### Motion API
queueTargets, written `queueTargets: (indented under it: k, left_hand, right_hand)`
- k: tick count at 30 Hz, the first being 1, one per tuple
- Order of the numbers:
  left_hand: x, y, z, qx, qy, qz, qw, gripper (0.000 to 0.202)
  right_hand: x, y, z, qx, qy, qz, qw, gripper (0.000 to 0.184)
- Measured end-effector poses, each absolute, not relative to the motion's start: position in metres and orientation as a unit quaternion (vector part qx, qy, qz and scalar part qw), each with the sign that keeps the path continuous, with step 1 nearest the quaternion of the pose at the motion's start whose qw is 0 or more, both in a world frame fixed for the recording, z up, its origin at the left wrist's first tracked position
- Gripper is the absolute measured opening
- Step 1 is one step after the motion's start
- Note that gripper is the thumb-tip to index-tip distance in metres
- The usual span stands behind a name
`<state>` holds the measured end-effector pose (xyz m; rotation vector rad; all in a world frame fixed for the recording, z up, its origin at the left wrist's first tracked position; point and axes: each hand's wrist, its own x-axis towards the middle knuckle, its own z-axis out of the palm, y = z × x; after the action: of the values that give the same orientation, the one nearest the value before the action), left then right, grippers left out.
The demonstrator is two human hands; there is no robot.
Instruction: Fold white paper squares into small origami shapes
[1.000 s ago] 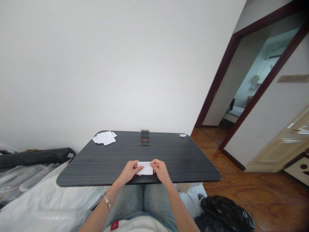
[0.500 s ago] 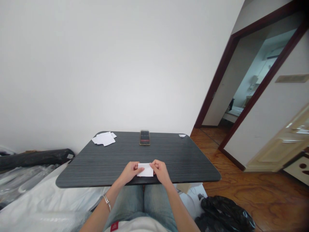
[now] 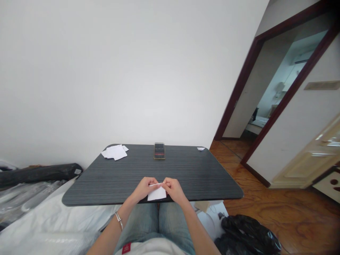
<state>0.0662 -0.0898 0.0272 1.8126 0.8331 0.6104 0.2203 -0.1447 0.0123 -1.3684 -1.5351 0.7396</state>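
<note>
A small white piece of paper (image 3: 157, 193) is held between both hands at the near edge of the dark table, tilted a little. My left hand (image 3: 143, 188) is closed on its upper left part, with the thumb lying along the top edge. My right hand (image 3: 172, 187) pinches the upper right corner, and the two thumbs nearly meet. The fingers behind the paper are hidden. Further off, a loose pile of white paper pieces (image 3: 114, 152) lies at the table's far left corner. A small folded white paper (image 3: 201, 149) rests at the far right corner.
The dark wood-grain table (image 3: 186, 173) stands against a white wall. A phone (image 3: 159, 151) is at its far edge, in the middle. A black plastic bag (image 3: 249, 233) sits on the floor at the right. Plastic-wrapped items (image 3: 34, 194) lie at the left.
The paper has turned slightly and come nearer to me. Both hands have moved closer together, with the thumbs now at its top edge.
</note>
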Motion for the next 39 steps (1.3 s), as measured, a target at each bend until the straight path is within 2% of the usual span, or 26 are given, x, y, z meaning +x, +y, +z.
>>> queueTargets:
  k: [6,16,32,39]
  left_hand:
    - [0.0662,-0.09,0.0281,0.751,0.338,0.258,0.505,0.034]
    - [0.0665,-0.0917,0.0299,0.755,0.331,0.261,0.503,0.031]
    - [0.0621,-0.0875,0.0273,0.646,0.31,0.36,0.597,0.03]
    - [0.0613,-0.0877,0.0285,0.634,0.314,0.358,0.61,0.034]
  right_hand:
    - [0.2191,-0.1454,0.013,-0.543,-0.615,0.311,0.48,0.018]
    - [0.2193,-0.1474,0.016,-0.526,-0.619,0.299,0.501,0.021]
    - [0.225,-0.1455,0.0108,-0.546,-0.551,0.305,0.553,0.028]
    - [0.2261,-0.1452,0.0105,-0.549,-0.546,0.299,0.557,0.03]
